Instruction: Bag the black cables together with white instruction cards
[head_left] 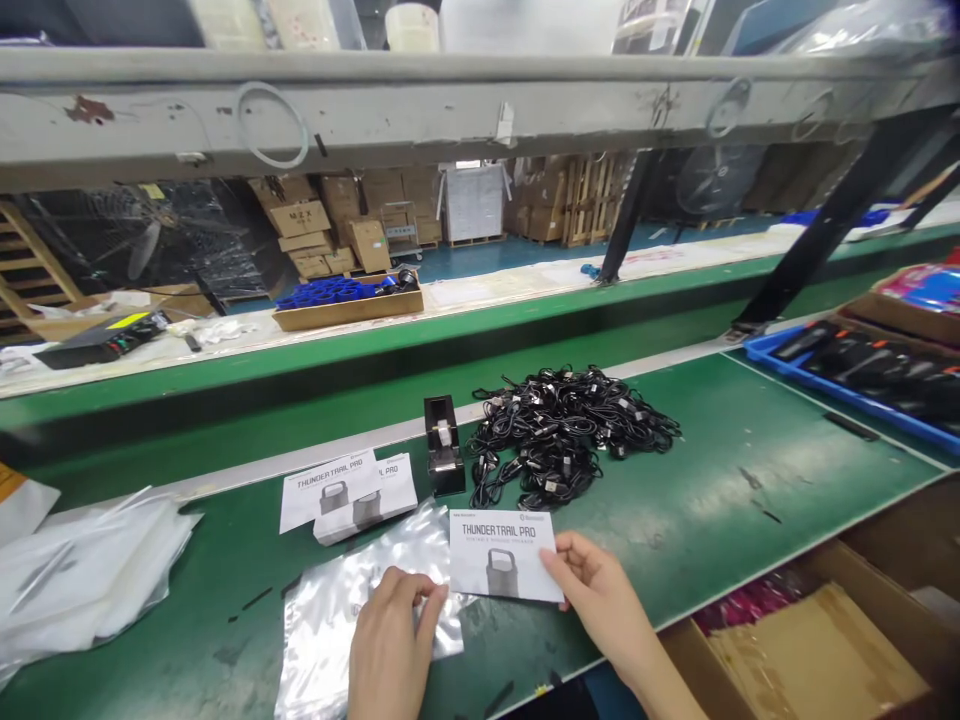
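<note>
our right hand [600, 590] pinches the right edge of the thundertrail pro leaflet [504, 555], its long side lying crosswise just right of our left hand [394, 640], whose fingers press flat on the clear plastic bag [352, 600].

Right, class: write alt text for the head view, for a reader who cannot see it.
A person's right hand holds a printed leaflet while the left hand rests on a clear plastic bag on a green bench. Behind lie more leaflets, a tape dispenser and a heap of black cables.
</note>
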